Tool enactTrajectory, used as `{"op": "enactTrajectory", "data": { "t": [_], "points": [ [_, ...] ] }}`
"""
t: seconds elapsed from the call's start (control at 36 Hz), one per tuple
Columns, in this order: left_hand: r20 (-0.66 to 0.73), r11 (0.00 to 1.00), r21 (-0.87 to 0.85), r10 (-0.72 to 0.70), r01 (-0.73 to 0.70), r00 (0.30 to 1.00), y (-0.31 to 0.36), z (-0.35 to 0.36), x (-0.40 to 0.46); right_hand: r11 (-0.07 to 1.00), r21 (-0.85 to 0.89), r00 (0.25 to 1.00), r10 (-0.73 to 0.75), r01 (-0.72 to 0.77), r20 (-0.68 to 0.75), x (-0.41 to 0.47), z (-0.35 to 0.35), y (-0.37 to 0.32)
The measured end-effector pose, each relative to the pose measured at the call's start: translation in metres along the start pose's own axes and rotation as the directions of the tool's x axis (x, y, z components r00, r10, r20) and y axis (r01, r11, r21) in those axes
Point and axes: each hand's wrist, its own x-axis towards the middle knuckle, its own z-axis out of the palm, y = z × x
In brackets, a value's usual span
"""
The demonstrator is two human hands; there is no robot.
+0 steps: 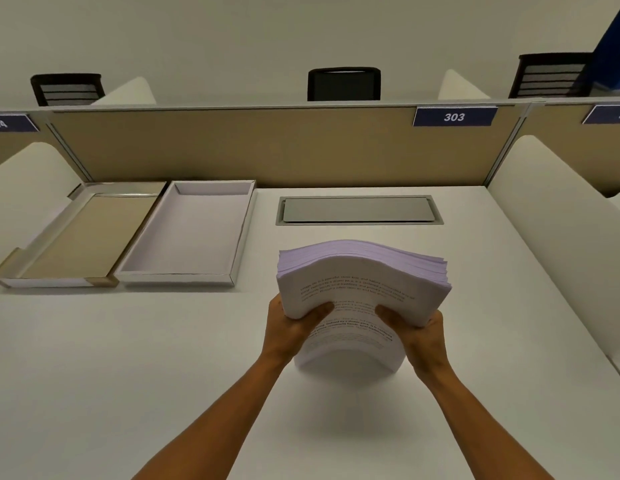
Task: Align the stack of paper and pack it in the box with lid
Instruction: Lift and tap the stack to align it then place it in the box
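A thick stack of printed white paper [362, 282] stands on edge on the white desk [128, 358], bowed into a wave, its upper sheets fanned unevenly at the right. My left hand [291, 329] grips its left side and my right hand [417, 332] grips its right side, thumbs on the printed front sheet. At the far left lie two shallow trays side by side: an open box [187, 271] with a white inside, and left of it the lid [62, 282] with a tan inside and silver rim. Both are empty.
A grey metal cable hatch [358, 210] is set into the desk behind the stack. A tan partition [267, 147] with a blue "303" label [454, 116] closes the back. White side dividers [551, 220] bound the desk. Black chairs stand beyond.
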Motion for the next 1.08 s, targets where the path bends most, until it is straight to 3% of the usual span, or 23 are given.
{"op": "enactTrajectory", "data": {
  "t": [0.17, 0.5, 0.86, 1.08],
  "points": [
    [0.049, 0.998, 0.022, -0.06, 0.059, 0.997, -0.005, -0.002, -0.001, 0.999, -0.017, 0.999, 0.034, -0.033, 0.033, 0.002, -0.005, 0.001],
    [0.02, 0.997, 0.032, 0.074, -0.075, 0.997, 0.013, -0.004, 0.009, 0.999, -0.042, 0.999, -0.026, 0.027, 0.035, 0.008, -0.004, -0.024],
    [0.036, 0.998, 0.037, -0.042, 0.041, 0.998, -0.016, -0.005, -0.001, 0.995, -0.076, 0.995, 0.07, -0.065, 0.069, 0.001, -0.004, 0.002],
    [0.028, 0.997, 0.065, -0.05, 0.048, 0.998, -0.015, -0.007, 0.001, 0.995, -0.092, 0.998, 0.031, -0.026, 0.052, 0.004, -0.003, -0.002]
  ]
}}
